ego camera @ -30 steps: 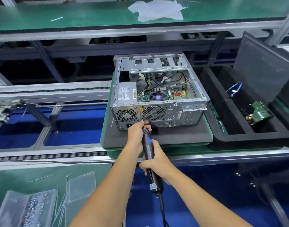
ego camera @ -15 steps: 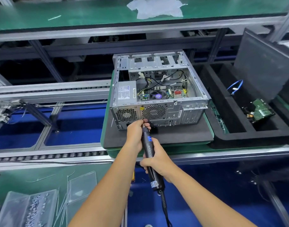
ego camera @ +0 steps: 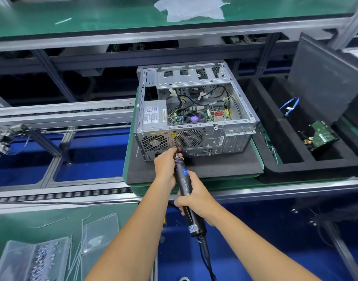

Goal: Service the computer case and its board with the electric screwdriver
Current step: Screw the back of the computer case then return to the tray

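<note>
An open silver computer case (ego camera: 196,136) lies on a dark foam pad (ego camera: 214,165), its rear panel facing me and its green board (ego camera: 212,115) showing inside. My right hand (ego camera: 196,197) grips the body of a black electric screwdriver (ego camera: 184,181). The tool points up and away, its tip against the rear panel just below the gap between the two fan grilles. My left hand (ego camera: 166,165) pinches the screwdriver's front end near the tip. The tip itself is hidden by my fingers.
A black foam tray (ego camera: 275,159) to the right holds a green hard drive (ego camera: 322,136) and a blue cable (ego camera: 290,105). Clear bags of screws (ego camera: 32,260) lie at the lower left. Conveyor rails (ego camera: 62,116) run left of the case. The tool's cord (ego camera: 207,258) hangs down.
Both hands and the screwdriver have edged slightly up toward the rear panel. The grip of each hand is unchanged.
</note>
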